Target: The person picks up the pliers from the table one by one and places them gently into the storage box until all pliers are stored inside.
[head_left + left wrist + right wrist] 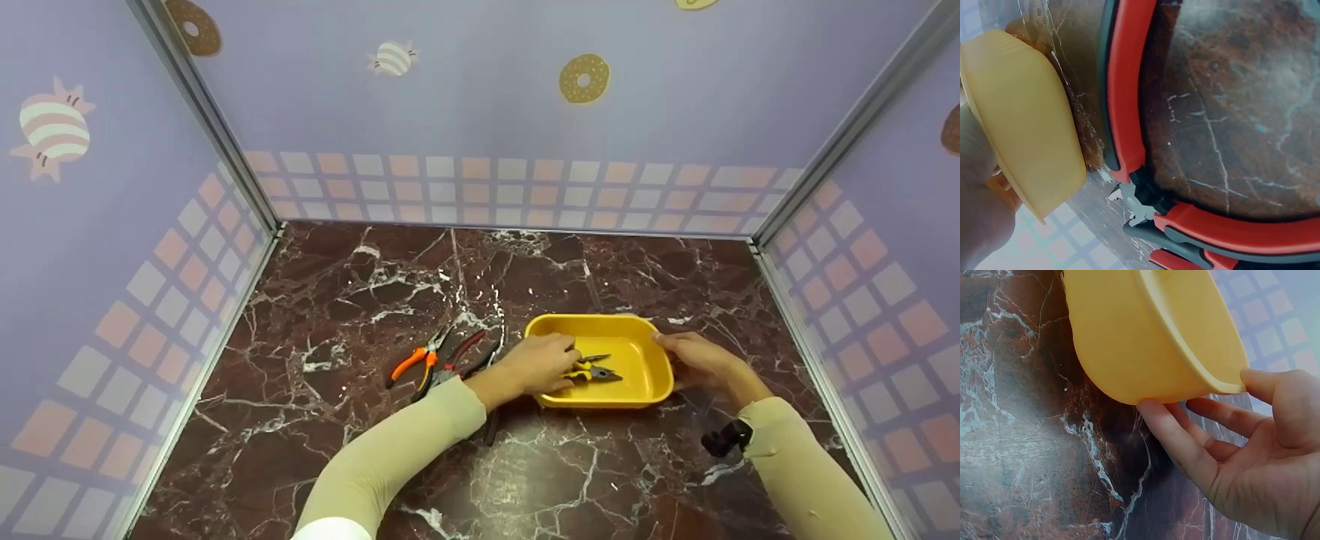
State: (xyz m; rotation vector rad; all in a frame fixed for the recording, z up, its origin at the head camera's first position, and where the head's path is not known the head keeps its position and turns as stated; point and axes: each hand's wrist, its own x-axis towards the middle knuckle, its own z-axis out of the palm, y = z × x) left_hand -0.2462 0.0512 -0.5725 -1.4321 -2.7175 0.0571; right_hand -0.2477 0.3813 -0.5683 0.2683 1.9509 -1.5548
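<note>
The pliers with yellow handles and a dark metal nose point(592, 373) lie inside the yellow, round-cornered rectangular bin point(636, 367), left of its middle. Their long axis runs roughly left to right, nose to the right, handles directly under the fingers of the left hand point(541, 364), which reaches over the left rim and is the nearer of the 2. Those fingers bend down onto the handles; I cannot tell whether they pinch or only touch, nor whether it is 1 tool or 2. The right hand point(701, 360) pinches the bin's right side, thumb on the rim, other fingers spread against the outer wall. Left of the bin, on the dark red marbled tabletop point(570, 480), lie orange-and-black-handled pliers point(430, 358) and red-and-black-handled pliers point(1127, 101).
</note>
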